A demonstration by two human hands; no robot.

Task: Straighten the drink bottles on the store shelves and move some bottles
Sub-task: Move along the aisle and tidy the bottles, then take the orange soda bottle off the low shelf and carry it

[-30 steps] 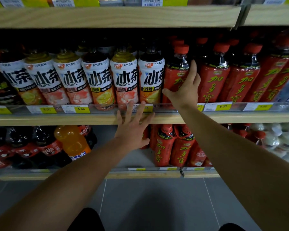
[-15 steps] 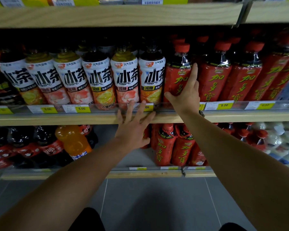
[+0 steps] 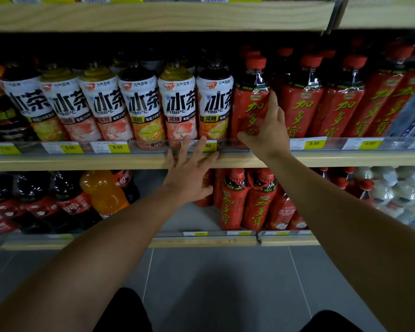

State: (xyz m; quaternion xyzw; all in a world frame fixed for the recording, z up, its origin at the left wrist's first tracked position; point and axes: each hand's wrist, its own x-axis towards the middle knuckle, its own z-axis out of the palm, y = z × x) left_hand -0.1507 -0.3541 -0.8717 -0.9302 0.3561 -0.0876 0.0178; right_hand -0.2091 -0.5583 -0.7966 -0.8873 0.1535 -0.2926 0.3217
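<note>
Two bare arms reach out over the grey floor tiles [image 3: 201, 283]. Left hand [image 3: 189, 173] has its fingers released and spread, tips right at the front lip of the middle shelf [image 3: 82, 161] by the price tags. Right hand [image 3: 266, 130] is grasping the leftmost red bottle [image 3: 249, 101], packed tight against the white-label tea bottles [image 3: 139, 109] on the middle shelf. Lower shelf [image 3: 185, 219] has a bare gap beside the orange bottle [image 3: 103, 190].
</note>
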